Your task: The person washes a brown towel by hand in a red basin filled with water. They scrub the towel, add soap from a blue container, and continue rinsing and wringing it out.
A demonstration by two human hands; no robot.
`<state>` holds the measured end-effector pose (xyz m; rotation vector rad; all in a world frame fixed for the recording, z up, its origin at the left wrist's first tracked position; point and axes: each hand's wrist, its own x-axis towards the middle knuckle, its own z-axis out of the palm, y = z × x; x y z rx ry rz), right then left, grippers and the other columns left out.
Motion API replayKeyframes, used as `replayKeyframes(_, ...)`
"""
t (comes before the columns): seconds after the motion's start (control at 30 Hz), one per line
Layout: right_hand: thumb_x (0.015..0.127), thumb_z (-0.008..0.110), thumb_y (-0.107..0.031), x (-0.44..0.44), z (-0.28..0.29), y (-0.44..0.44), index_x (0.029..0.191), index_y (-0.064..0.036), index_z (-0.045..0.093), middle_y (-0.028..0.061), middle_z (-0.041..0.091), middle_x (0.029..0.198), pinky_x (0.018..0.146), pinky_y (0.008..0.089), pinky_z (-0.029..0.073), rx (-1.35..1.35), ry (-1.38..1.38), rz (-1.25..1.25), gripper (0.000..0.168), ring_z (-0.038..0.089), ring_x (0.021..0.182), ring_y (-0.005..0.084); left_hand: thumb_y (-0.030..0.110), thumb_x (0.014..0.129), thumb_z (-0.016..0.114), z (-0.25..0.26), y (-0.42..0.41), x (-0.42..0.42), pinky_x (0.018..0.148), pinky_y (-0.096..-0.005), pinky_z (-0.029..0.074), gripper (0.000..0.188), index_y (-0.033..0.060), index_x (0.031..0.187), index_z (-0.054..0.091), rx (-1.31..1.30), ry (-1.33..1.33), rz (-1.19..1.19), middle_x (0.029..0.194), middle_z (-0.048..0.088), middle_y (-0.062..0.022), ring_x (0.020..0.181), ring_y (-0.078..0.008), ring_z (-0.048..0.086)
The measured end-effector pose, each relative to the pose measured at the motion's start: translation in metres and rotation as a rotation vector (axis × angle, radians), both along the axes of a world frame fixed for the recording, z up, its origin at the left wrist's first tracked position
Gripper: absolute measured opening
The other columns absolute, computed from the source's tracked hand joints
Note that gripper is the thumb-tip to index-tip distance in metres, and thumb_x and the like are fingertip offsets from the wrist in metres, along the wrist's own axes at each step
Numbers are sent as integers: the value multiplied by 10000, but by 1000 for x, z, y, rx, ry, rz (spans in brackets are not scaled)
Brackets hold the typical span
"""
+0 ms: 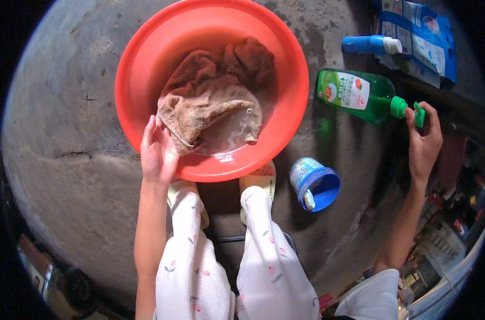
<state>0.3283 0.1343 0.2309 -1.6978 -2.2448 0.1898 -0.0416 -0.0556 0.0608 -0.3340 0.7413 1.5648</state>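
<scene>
A red plastic basin (pixel 130 80) on the floor holds cloudy water and a wet brownish towel (pixel 210 100), whose upper part looks darker. At the basin's lower left rim is my left hand (pixel 158 150), its thumb side touching the towel's edge; whether it grips the cloth is hard to tell. My right hand (pixel 426 138) holds the pump head of a green dish soap bottle (pixel 350 94) between thumb and fingers. The bottle is tilted, its pump towards the lower right, beside the basin.
A small blue bucket (pixel 316 186) with a wrapper inside is right of my feet. Beyond the soap bottle, a blue bottle with a white cap (pixel 370 45) lies near a blue plastic bag (pixel 434 36). My slippers are just below the basin. Clutter lines the right edge.
</scene>
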Motion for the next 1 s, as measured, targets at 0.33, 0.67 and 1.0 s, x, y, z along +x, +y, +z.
replayKeyframes(0.33,836,629,-167,9,1,16,1086,-85,557,56,575,993,786,314,438,106,46,-18,274,546,898,164,233,948,383,-13,-5,-1,1025,-377,334,333,47,1212,464,131,-27,18,1252,492,-89,1174,-218,451)
replayKeyframes(0.67,797,655,-157,52,-84,-195,1147,-13,501,165,504,1111,899,370,401,-646,54,-81,408,502,1046,310,224,941,402,-11,0,5,1033,-360,320,354,26,1230,453,6,146,17,1250,491,-76,1181,-202,436)
replayKeyframes(1.0,796,653,-187,31,-100,-244,1201,-27,482,170,542,1097,857,376,429,-770,121,-48,469,533,1004,341,221,940,386,-23,-2,0,1054,-389,273,372,26,1251,441,48,136,-19,1287,471,-75,1208,-218,410)
